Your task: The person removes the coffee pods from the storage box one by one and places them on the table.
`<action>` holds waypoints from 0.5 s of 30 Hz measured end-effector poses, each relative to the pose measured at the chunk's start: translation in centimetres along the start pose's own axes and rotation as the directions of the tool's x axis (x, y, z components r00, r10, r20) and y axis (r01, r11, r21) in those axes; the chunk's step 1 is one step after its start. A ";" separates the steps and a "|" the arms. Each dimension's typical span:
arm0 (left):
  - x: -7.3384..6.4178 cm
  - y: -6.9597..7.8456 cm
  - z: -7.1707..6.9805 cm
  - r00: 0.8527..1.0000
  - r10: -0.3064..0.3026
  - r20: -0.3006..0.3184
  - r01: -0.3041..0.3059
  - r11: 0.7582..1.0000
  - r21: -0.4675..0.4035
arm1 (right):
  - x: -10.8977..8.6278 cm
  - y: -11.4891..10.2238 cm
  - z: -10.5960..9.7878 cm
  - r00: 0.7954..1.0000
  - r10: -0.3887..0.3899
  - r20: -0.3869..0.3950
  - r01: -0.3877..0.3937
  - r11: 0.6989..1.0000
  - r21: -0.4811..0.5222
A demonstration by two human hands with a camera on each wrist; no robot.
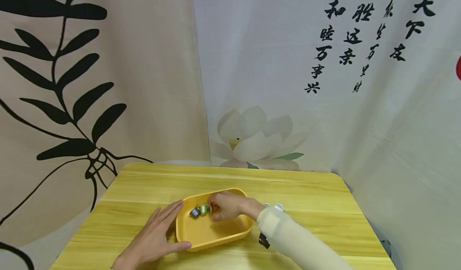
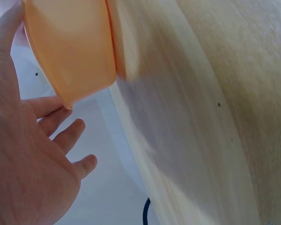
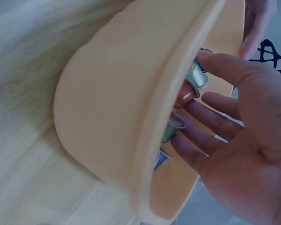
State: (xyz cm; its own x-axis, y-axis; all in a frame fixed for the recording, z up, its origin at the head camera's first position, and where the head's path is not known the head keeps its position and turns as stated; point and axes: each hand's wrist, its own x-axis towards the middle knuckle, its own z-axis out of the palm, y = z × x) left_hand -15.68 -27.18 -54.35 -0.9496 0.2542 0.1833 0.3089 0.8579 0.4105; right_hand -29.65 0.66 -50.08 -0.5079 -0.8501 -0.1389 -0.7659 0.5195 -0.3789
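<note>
A yellow-orange plastic tray [image 1: 201, 238] stands on the table with several small foil coffee capsules inside. My right hand [image 1: 230, 206] reaches into it, thumb and fingers around an orange capsule [image 1: 215, 208]. Left of that capsule, a green capsule [image 1: 203, 210] and a blue capsule [image 1: 195, 212] lie in line. In the right wrist view, another green capsule [image 3: 174, 127] and a darker blue capsule [image 3: 161, 159] sit beyond the fingers, partly behind the tray wall. My left hand [image 1: 153, 234] rests against the tray's left end, its fingers extended along the rim and its thumb at the front corner.
Two small pale round pieces [image 1: 278, 207] lie on the table [image 1: 306, 190] just right of the tray, beside my right forearm. A dark object [image 1: 264, 240] shows below the right sleeve. Printed cloth hangs behind the table's far edge.
</note>
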 end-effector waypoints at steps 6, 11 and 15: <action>0.0 0.0 0.0 1.000 -0.004 0.000 0.004 1.000 -0.005 | 0.3 0.0 0.3 1.000 -0.026 0.011 0.026 0.999 -0.028; 0.0 0.0 0.1 1.000 -0.005 0.005 0.005 1.000 -0.014 | 0.4 0.1 0.5 0.999 -0.034 0.021 0.035 0.998 -0.060; 0.0 0.0 0.2 1.000 -0.014 0.009 0.014 1.000 -0.024 | 0.3 0.0 0.6 0.999 -0.028 0.032 0.031 0.997 -0.072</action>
State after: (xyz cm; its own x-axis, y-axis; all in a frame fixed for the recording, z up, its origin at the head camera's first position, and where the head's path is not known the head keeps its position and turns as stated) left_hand -15.68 -27.14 -54.51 -0.9542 0.2465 0.1696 0.2968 0.8505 0.4341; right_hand -29.53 0.38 -50.64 -0.4731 -0.8669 -0.1572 -0.8074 0.4980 -0.3163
